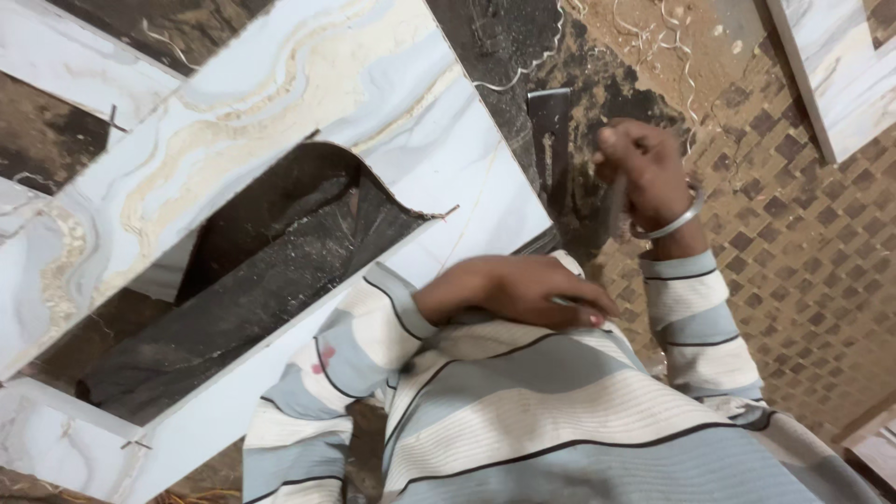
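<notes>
Marble-look laminated board [308, 112] lies just left of both hands — right hand [644, 173] fisted on a blurred tool [611, 210], left hand [518, 289] curled, grip unclear — a slip might chip its edge

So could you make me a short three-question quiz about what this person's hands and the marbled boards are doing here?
1. True or false: the right hand wears a metal bangle at the wrist.
2. Which pattern covers the floor on the right? A) plain grey B) brown checkered weave C) blue stripes
3. Fill in: the left hand rests against the person's own striped ____.

Key:
1. True. The right hand is also closed around a blurred, slim grey tool near the edge of the marbled board.
2. B.
3. Shirt.
</notes>
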A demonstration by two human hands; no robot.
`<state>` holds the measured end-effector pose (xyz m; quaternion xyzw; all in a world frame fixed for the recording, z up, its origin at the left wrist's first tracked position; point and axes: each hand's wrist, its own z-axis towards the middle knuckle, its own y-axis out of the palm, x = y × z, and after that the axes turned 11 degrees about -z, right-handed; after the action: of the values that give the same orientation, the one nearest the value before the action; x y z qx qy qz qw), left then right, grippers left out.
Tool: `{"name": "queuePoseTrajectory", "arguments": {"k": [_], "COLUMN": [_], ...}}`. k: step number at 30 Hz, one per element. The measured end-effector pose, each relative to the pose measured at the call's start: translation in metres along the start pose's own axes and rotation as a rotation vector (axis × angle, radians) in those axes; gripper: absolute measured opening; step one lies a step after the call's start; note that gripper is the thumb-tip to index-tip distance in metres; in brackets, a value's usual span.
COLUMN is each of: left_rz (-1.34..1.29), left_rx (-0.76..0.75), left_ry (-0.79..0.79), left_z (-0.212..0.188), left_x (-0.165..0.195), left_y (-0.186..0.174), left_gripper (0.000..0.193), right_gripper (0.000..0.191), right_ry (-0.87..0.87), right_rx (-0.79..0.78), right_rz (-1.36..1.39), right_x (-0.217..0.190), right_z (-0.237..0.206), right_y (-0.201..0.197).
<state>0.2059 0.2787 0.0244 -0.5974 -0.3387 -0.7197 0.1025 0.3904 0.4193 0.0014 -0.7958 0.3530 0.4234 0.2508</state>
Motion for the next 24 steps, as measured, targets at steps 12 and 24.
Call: {"name": "queuePoseTrajectory", "arguments": {"k": [12,24], "left_rz": [0.088,1.312], "left_rx": [0.887,1.309], "left_ry": [0.261,0.151], "left_z": [-0.089,-0.098], "left_x": [0.056,0.041], "left_y": [-0.066,-0.086], "left_gripper": [0.027,0.017], "right_gripper": [0.087,0.041], "right_ry": [-0.266,0.004], "right_rx": [-0.627,-0.539], "right_rz": [1.069,-0.169], "right_x": [-0.007,-0.023], "right_z": [-0.001,0.016], "right_y": [0.039,0.035]}}
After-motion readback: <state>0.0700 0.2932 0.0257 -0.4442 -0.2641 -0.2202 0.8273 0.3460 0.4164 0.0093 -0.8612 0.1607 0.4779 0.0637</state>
